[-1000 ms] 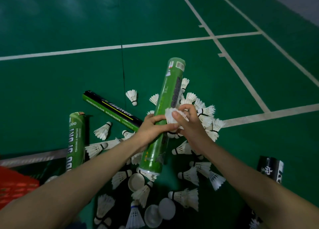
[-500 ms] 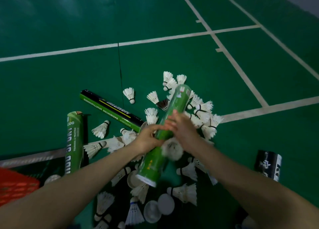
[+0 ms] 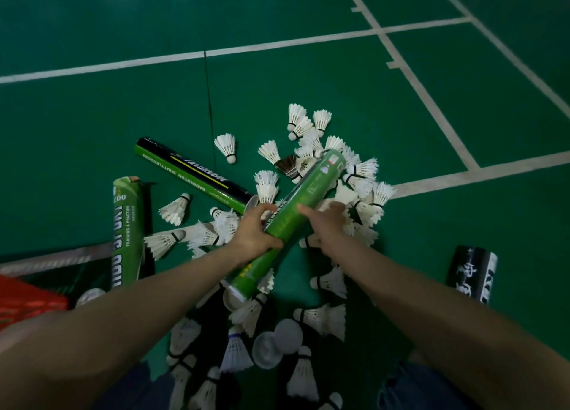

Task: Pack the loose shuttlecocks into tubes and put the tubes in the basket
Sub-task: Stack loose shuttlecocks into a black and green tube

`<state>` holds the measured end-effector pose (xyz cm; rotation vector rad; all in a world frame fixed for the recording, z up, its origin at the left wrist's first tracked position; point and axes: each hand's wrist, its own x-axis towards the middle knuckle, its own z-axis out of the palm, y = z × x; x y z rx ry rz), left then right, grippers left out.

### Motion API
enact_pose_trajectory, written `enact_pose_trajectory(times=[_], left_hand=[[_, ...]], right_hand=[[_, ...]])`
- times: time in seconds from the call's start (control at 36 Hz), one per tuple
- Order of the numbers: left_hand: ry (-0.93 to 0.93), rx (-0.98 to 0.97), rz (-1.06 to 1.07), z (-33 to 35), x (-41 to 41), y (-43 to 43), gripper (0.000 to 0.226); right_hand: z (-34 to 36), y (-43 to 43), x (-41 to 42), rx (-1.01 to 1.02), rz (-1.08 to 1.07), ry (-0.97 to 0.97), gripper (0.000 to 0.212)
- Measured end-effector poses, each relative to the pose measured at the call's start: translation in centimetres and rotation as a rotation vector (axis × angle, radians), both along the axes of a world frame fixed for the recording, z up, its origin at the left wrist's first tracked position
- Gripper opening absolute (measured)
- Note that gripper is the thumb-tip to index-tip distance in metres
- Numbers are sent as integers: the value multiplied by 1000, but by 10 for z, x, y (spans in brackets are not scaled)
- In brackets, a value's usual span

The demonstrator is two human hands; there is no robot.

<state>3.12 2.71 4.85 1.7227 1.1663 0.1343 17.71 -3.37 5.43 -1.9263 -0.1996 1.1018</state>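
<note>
The left grip [image 3: 256,235] clasps a green tube [image 3: 308,190], slanted above the loose shuttlecocks [image 3: 364,169]; whether the right grip [image 3: 327,221] holds 1, I cannot tell. Most work remains: dozens lie loose, and 3 other tubes [image 3: 128,230] lie outside the red basket [image 3: 21,298].

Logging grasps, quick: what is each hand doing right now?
Left hand: grips the green tube.
Right hand: reaches onto the shuttlecock pile; whether it holds one cannot be told.
</note>
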Motion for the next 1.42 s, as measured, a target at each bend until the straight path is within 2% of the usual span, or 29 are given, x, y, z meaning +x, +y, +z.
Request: enact_pose_trajectory(times=[0.06,0.11,0.14,0.19,0.28,0.36,0.47,0.53,0.61,0.67,0.72,0.78,0.86,0.92,1.0,1.06,1.11,1.19,1.31,1.42], left_hand=[[14,44,-133,0,-4,-8,82],[55,115,-263,-2,-5,-16,91],[92,142,-305,-2,-4,-17,96],[171,124,-322,-1,-1,-16,104],[156,-2,-171,2,5,-8,107],[181,-92,-8,4,3,3,111],[331,-46,30,9,-10,18,99],[370,-11,8,10,-19,22,105],[409,36,-63,10,-30,20,115],[424,68,-133,10,-37,18,115],[424,101,-194,10,-45,16,114],[425,133,-235,12,-50,15,114],[437,177,-266,16,-55,15,111],[441,224,-268,21,-56,15,105],[408,287,-247,28,-56,16,96],[375,297,-224,31,-57,19,89],[341,295,-194,34,-58,24,87],[351,297,-184,36,-60,31,91],[389,320,-173,35,-59,33,91],[399,318,-171,35,-54,31,90]], right_hand=[[-6,-2,6,4,-65,302,79],[-12,-1,8,-6,-113,400,104],[-13,-1,7,-16,-107,398,109],[-17,2,-1,-38,-25,337,107],[-19,7,-21,-12,151,333,98],[-10,6,-19,37,277,281,53],[-16,-4,14,-133,460,-100,46],[-28,-9,28,-248,587,-232,42],[-42,-16,34,-423,805,-295,48],[-48,-19,31,-466,802,-242,61],[-52,-19,26,-432,701,-179,66],[-55,-17,25,-407,689,-182,64],[-52,-12,24,-390,739,-251,47],[-45,-7,24,-299,652,-276,33],[-20,1,28,-110,399,-353,18],[-2,6,38,-12,301,-456,10],[17,8,50,111,226,-547,14],[40,5,63,283,116,-579,18],[63,1,65,431,187,-598,27],[77,-3,58,401,393,-614,36]])
